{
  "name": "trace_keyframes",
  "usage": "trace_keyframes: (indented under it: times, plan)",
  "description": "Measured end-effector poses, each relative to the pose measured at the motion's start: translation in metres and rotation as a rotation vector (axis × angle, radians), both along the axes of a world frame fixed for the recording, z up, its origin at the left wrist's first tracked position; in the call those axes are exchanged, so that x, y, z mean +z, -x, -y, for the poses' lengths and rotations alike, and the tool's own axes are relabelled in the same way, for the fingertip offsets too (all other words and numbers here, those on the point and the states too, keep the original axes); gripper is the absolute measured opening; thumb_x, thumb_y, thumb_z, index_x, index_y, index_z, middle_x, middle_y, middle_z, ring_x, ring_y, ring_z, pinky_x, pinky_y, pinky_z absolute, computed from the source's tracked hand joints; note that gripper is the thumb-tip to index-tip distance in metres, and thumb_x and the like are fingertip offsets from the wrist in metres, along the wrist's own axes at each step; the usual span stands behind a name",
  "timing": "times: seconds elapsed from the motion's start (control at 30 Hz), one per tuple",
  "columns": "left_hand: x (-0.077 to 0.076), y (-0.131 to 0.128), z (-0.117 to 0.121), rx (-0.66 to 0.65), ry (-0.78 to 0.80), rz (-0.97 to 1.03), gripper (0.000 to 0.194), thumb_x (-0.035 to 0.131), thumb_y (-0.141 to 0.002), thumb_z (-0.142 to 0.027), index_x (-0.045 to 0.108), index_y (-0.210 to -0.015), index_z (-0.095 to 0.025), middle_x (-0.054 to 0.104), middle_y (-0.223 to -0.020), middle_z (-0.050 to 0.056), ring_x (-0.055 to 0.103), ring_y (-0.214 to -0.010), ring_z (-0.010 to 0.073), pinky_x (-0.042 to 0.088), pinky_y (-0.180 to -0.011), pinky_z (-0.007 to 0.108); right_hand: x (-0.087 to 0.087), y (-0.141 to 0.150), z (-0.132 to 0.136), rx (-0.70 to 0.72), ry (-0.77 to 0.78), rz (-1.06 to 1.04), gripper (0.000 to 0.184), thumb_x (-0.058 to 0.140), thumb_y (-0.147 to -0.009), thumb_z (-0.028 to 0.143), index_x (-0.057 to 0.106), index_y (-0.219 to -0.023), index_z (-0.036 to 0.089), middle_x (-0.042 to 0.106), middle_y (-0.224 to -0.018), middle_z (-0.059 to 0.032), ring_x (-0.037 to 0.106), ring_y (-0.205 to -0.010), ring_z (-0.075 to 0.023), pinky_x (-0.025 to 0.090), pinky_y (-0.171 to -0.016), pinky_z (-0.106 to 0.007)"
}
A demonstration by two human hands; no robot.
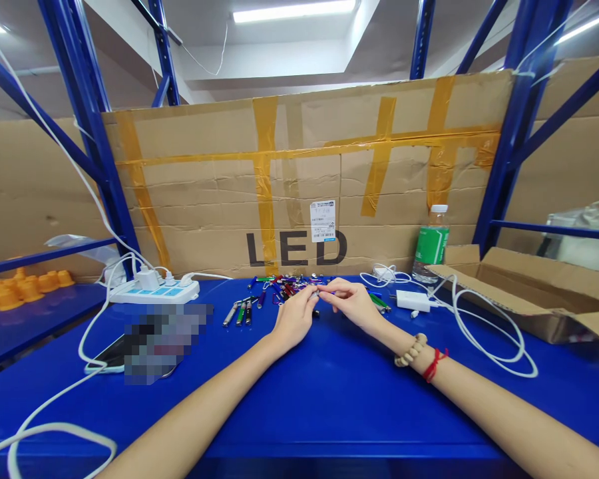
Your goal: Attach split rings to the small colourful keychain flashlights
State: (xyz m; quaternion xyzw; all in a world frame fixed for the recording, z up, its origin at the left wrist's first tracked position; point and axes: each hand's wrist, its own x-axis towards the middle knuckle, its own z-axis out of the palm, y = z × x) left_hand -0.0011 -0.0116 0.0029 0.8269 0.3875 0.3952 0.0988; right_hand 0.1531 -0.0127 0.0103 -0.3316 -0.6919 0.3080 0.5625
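My left hand point(296, 315) and my right hand point(353, 303) meet over the middle of the blue table point(299, 392). The fingertips of both are closed in a pinch on a small silvery piece point(317, 293), too small to name. Just behind my hands lies a loose pile of slim coloured metal tubes point(285, 287), in purple, red, blue and green, partly hidden by my fingers. Left of the pile, a silver tube point(230, 314), a green tube point(241, 314) and a black tube point(248, 312) lie side by side.
A white power strip point(152, 293) and a phone point(110, 352) lie to the left. On the right are a white charger point(412, 301), a looped white cable point(522, 339), a green-labelled bottle point(432, 246) and an open cardboard box point(544, 293). A cardboard sheet point(204, 199) stands behind.
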Motion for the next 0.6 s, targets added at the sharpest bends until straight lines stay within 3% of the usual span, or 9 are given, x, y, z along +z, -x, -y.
trace_keyframes:
  times: [0.13, 0.37, 0.5, 0.6]
  plan:
    - [-0.0025, -0.0015, 0.0008, -0.013, 0.018, -0.014, 0.029, 0.03, -0.088, -0.031, 0.054, -0.102, -0.024, 0.064, -0.096, 0.001, 0.058, -0.087, 0.0167, 0.043, -0.072, 0.026, 0.0005, 0.0015, -0.0002, 0.046, 0.047, -0.006, 0.026, 0.069, -0.061, 0.038, 0.069, -0.072, 0.014, 0.057, -0.075, -0.0021, 0.045, -0.043, -0.0035, 0.039, -0.041, -0.02]
    - [-0.0016, -0.0039, 0.001, -0.032, -0.003, 0.079, 0.028, 0.03, -0.088, -0.029, 0.052, -0.105, -0.024, 0.062, -0.101, 0.001, 0.057, -0.091, 0.0154, 0.042, -0.079, 0.026, -0.0001, 0.006, 0.0012, -0.037, 0.088, -0.036, 0.034, 0.066, -0.064, 0.038, 0.065, -0.089, 0.015, 0.058, -0.064, 0.0008, 0.045, -0.039, -0.0041, 0.037, -0.039, -0.02]
    - [-0.0015, -0.0037, 0.0014, -0.03, 0.005, 0.069, 0.028, 0.03, -0.088, -0.03, 0.051, -0.106, -0.024, 0.062, -0.101, 0.001, 0.057, -0.091, 0.0155, 0.042, -0.08, 0.026, 0.0019, 0.0053, 0.001, -0.063, 0.129, -0.063, 0.031, 0.07, -0.058, 0.039, 0.067, -0.075, 0.014, 0.064, -0.077, -0.0044, 0.044, -0.039, -0.0033, 0.035, -0.037, -0.02]
    - [-0.0022, -0.0037, 0.001, -0.014, 0.025, 0.062, 0.029, 0.03, -0.088, -0.031, 0.052, -0.105, -0.024, 0.063, -0.098, 0.001, 0.058, -0.088, 0.0159, 0.043, -0.078, 0.027, 0.0023, 0.0014, -0.0009, -0.02, 0.155, -0.037, 0.032, 0.069, -0.058, 0.04, 0.067, -0.076, 0.013, 0.065, -0.083, -0.006, 0.044, -0.039, -0.003, 0.031, -0.034, -0.019]
